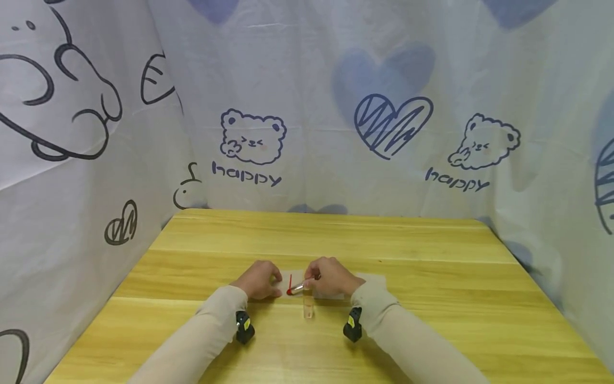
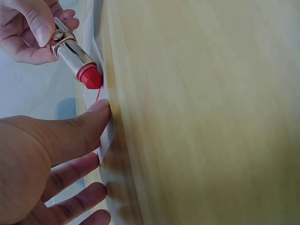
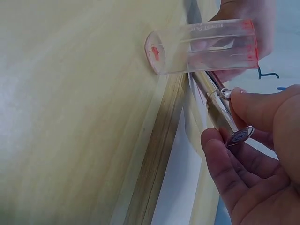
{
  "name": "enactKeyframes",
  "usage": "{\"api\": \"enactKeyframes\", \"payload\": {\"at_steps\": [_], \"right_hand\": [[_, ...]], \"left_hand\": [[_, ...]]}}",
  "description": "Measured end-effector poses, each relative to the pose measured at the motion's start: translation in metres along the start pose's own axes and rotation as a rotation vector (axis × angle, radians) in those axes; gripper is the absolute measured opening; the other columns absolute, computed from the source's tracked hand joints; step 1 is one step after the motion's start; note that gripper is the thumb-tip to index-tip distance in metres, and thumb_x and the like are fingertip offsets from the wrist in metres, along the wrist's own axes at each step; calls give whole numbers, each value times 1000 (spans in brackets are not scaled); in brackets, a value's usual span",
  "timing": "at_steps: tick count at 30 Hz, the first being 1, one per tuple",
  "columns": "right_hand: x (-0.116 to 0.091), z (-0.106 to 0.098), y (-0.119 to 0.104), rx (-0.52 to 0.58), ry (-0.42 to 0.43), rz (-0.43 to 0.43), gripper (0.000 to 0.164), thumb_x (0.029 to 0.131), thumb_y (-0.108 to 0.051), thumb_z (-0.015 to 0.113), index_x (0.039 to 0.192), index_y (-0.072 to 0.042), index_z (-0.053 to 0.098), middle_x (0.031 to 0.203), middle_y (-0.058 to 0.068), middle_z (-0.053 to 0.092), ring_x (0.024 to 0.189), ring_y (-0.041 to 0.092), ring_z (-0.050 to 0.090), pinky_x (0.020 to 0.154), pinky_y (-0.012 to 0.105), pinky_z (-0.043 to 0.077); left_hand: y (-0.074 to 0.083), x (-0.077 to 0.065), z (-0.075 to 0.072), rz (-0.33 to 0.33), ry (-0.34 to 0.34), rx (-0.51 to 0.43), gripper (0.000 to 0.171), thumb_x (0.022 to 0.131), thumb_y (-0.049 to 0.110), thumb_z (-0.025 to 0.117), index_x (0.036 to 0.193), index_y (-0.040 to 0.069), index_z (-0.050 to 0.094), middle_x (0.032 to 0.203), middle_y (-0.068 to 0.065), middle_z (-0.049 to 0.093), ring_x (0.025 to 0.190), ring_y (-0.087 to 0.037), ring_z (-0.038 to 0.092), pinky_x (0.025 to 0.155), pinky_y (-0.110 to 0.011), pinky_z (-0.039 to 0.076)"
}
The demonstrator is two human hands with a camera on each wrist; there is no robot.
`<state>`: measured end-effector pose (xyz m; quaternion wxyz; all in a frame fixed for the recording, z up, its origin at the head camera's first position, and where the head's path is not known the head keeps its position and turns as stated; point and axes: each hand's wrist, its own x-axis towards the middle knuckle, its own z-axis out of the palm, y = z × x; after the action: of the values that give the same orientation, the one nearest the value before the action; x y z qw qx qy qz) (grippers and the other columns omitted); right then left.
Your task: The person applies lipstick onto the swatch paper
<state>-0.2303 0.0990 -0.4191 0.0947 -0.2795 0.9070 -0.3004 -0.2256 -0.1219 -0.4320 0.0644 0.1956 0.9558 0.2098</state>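
Note:
My right hand (image 1: 329, 276) pinches a lipstick (image 2: 74, 52) with a silver case and a bare red bullet. The bullet's tip meets a white paper (image 1: 285, 277) on the table, at the lower end of a thin red line (image 1: 290, 281). My left hand (image 1: 259, 279) rests at the paper's left side, its thumb and fingertips on it and the fingers spread in the left wrist view. A clear lipstick cap (image 3: 211, 49) with a reddish rim stands on the table just in front of the right hand. Part of the paper lies hidden under the hands.
Another white paper (image 1: 375, 282) lies under and beyond the right wrist. The wooden table (image 1: 336, 234) is bounded by a white printed cloth (image 1: 307, 176) at the back and both sides.

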Motion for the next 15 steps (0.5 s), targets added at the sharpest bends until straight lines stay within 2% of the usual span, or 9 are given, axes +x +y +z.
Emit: {"api": "enactKeyframes", "payload": {"at_steps": [8,15], "right_hand": [[-1,-3,-2,-3,7,-27,5,91,-17,70,89,-13,68,80,-7,63,72,10,55,68,31,48],[-1,-5,-3,1,22,-36,5,91,-17,70,88,-14,68,79,-7,64,71,9,55,67,31,48]], "left_hand": [[-3,1,1,8,6,-5,27,75,15,85,95,3,73,106,-12,67,102,-29,60,93,-44,47],[-4,1,2,13,10,-10,26,75,15,85,94,3,73,105,-11,68,99,-26,60,91,-43,48]]}}
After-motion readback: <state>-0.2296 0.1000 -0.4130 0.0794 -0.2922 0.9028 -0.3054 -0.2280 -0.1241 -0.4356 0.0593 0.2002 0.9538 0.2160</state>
